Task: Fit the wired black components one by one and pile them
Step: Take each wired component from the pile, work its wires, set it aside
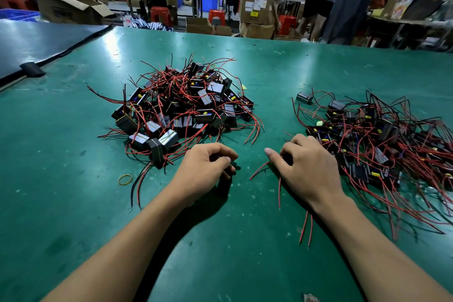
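From the head camera, a green counter [294, 68] carries two lots of wired black components. A heaped pile [181, 105] stands at 12 o'clock from the left hand [206, 167]. Many of its small black boxes are wrapped with a yellow band, and red and black leads stick out all round. A flatter spread [372, 140] lies at 3 o'clock on the counter. Its boxes show yellow and blue parts, and its leads are badly tangled.

The left hand rests on the counter just below the pile, fingers curled in and the thumb against the forefinger. Whether anything small is pinched there cannot be told. The right hand [311, 167] lies palm down on the near edge of the spread, its forefinger straight and pointing to 10 o'clock, the other fingers bent down onto the wires. Red leads run out from under the palm toward 6 and 8 o'clock, but whether it grips a box is hidden.

A loose rubber band [125, 179] lies on the counter at 9 o'clock from the left hand, apart from it.

The boxes look light, hard and stiff, while the leads look thin, limp and quick to snag. The body is probably the place to take hold, across its flat sides. A pull on a lead would likely drag neighbouring components along and strain the joint.
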### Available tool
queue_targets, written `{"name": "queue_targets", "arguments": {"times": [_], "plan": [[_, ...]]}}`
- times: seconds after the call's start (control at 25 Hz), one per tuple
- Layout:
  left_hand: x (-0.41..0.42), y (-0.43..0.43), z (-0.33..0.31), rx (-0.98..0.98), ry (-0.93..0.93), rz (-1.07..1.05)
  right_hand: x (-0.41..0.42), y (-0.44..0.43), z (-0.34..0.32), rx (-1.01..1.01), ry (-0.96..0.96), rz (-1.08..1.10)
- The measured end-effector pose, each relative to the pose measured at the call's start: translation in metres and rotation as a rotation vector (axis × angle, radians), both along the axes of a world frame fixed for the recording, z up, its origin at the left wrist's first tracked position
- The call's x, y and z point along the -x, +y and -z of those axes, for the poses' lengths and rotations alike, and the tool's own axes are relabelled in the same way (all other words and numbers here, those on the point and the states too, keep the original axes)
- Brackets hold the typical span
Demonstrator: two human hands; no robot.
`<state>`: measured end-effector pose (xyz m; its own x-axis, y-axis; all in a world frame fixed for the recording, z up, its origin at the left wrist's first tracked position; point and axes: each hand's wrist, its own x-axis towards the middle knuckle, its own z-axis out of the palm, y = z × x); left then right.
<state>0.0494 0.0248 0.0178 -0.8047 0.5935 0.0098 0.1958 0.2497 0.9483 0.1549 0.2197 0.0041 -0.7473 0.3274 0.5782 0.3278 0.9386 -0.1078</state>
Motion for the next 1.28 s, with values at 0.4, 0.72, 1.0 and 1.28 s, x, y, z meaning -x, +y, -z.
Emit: {"name": "queue_targets", "arguments": {"times": [0.4,0.72,1.0,1.28], "plan": [[-0.002,-0.001,-0.004,-0.029,-0.043,0.004,0.015,0.005,-0.047,-0.112,0.245,-0.057],[-0.001,0.000,-0.003,-0.025,-0.054,0.001,0.015,0.075,-0.042,-0.015,0.062,0.330],[0.004,0.001,0.001,-0.031,-0.056,0.003,0.022,0.065,-0.035,0.034,0.068,0.385],[0.003,0.004,0.001,-0.090,-0.108,-0.027,0.066,-0.034,-0.030,0.232,0.063,-0.181]]}}
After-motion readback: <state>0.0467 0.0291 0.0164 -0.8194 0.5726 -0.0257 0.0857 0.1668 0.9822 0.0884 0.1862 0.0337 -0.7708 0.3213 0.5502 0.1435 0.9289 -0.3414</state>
